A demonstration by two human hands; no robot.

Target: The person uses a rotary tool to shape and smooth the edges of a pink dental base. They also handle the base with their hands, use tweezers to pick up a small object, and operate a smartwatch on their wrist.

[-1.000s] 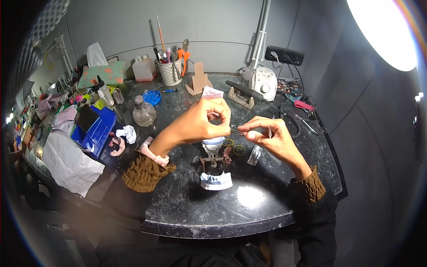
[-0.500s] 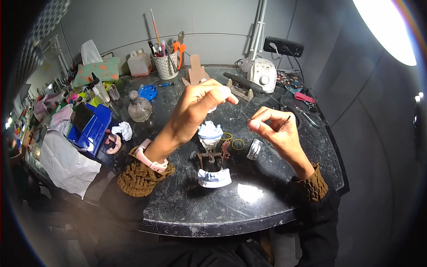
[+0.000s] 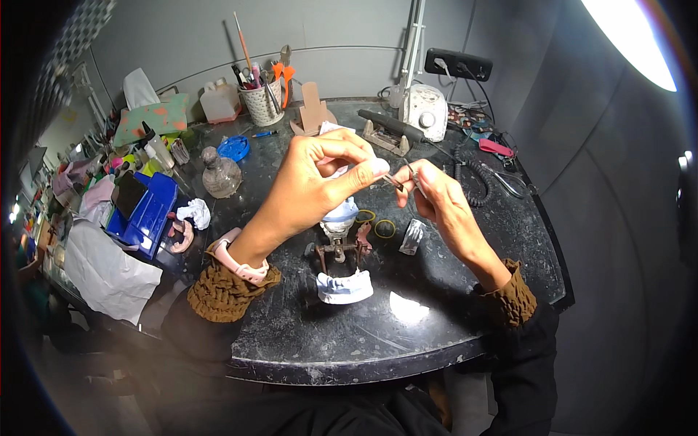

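My left hand (image 3: 316, 178) is raised above the bench, its thumb and fingertips pinched together on something too small to make out. Facing it, my right hand (image 3: 440, 200) is closed round a thin dark metal tool (image 3: 415, 176). A short dark tip (image 3: 393, 182) bridges the small gap between the two hands. Below them stands a hinged metal dental articulator (image 3: 339, 251), opened out. One bluish-white plaster dental cast (image 3: 344, 288) lies at its near end; another cast (image 3: 337, 227) at the far end is partly hidden by my left hand.
Right of the articulator lie yellow rubber rings (image 3: 384, 229), a reddish wax piece (image 3: 363, 238) and a crumpled translucent packet (image 3: 412, 237). Leftward are a glass bottle (image 3: 220, 174) and blue tray (image 3: 149, 211). A tool cup (image 3: 262, 104) and white control box (image 3: 424, 112) stand behind.
My right hand has moved up and left, and my left hand slightly down, bringing their fingertips close together. The thin tool now meets the left fingertips.
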